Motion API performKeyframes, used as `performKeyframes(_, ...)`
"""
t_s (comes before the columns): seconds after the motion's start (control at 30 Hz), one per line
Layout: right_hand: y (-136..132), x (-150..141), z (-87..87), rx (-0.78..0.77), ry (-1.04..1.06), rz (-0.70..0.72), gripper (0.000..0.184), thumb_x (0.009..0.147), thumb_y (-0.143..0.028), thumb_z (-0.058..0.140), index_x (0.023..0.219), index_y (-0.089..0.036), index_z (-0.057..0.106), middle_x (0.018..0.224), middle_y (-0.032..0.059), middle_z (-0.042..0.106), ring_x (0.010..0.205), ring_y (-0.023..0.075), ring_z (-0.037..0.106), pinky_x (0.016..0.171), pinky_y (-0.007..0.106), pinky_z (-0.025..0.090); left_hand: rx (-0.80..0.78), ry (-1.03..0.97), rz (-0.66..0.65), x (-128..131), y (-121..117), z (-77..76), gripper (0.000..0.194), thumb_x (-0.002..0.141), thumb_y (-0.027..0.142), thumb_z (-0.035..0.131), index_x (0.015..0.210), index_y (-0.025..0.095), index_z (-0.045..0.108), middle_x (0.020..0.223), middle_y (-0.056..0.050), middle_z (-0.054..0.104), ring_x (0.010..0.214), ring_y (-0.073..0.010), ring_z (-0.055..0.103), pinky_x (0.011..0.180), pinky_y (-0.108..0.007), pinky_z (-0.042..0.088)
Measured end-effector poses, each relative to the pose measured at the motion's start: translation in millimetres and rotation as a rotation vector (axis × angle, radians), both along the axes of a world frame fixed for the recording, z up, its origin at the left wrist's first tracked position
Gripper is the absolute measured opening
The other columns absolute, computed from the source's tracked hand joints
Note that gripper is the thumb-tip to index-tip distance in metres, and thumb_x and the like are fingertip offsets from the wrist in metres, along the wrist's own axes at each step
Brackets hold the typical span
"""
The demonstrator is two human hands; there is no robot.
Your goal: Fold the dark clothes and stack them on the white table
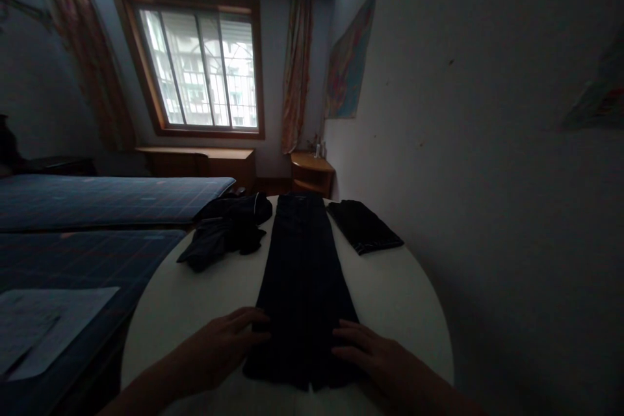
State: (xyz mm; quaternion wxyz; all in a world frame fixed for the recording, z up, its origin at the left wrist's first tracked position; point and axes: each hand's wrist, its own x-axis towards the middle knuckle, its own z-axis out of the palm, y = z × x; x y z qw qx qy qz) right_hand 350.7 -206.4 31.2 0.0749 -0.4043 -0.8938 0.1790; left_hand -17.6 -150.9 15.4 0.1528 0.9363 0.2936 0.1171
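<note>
The dark garment (303, 279) is lying on the round table (424, 312), its long axis running from near to far — the left hand (229, 340) and the right hand (365, 349) are touching opposite edges of its near part, equally close, fingers loosely extended and not gripping

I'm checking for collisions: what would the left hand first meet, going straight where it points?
The left hand would first meet the central dark garment, whose edge it seems to touch; exact contact is unclear.
</note>
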Motion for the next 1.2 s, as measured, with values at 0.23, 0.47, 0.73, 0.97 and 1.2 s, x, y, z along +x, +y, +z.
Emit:
performKeyframes(0.23,5.1,1.2,-9.0,0.089,0.128,0.063,0.077,0.070,0.001,0.046,0.143,-0.025,0.046,0.144,0.0080,0.050,0.140,0.0215,0.037,0.112,0.040,0.040,-0.176,-0.129,0.034,-6.5,-1.8,-8.8,0.072,0.077,-0.004,0.037,0.137,0.034,0.047,0.153,-0.002,0.041,0.139,-0.0206,0.041,0.114,-0.043,0.039)
performKeyframes(0.47,3.1,-12.0,-21.1,0.463,0.039,-0.067,0.066,0.076,-0.001,0.054,0.136,-0.028,0.054,0.124,0.0070,0.065,0.110,0.0226,0.059,0.098,0.042,0.045,-0.122,-0.026,-0.029,-2.0,-1.1,0.2,0.081,0.067,0.002,0.057,0.139,0.039,0.047,0.156,0.001,0.036,0.143,-0.0296,0.033,0.113,-0.053,0.036)
performKeyframes(0.73,2.6,-25.3,-12.7,0.426,0.196,-0.154,0.017,0.088,-0.014,0.057,0.101,-0.022,0.066,0.103,0.0048,0.071,0.094,0.0185,0.064,0.088,0.036,0.047,0.005,-0.073,-0.028,3.3,8.1,-17.3,0.087,0.068,0.001,0.054,0.145,0.039,0.040,0.154,0.000,0.041,0.140,-0.0272,0.039,0.111,-0.053,0.038)
performKeyframes(0.97,11.5,-17.5,-16.2,0.274,0.018,-0.107,0.060,0.073,-0.003,0.056,0.130,-0.019,0.060,0.139,0.0117,0.057,0.129,0.0277,0.052,0.107,0.048,0.042,-0.065,0.004,-0.037,13.2,12.3,-18.1,0.100,0.056,-0.006,0.044,0.143,0.042,0.043,0.155,0.006,0.039,0.141,-0.0230,0.038,0.114,-0.053,0.035)
performKeyframes(1.2,-2.9,-13.2,-19.5,0.083,-0.042,0.041,0.053,0.083,-0.003,0.051,0.134,-0.019,0.059,0.135,0.0114,0.060,0.125,0.0252,0.057,0.105,0.038,0.047,-0.252,-0.011,-0.033,17.6,-14.4,23.6,0.077,0.067,-0.001,0.048,0.133,0.037,0.058,0.141,0.003,0.057,0.130,-0.0225,0.053,0.111,-0.045,0.041)
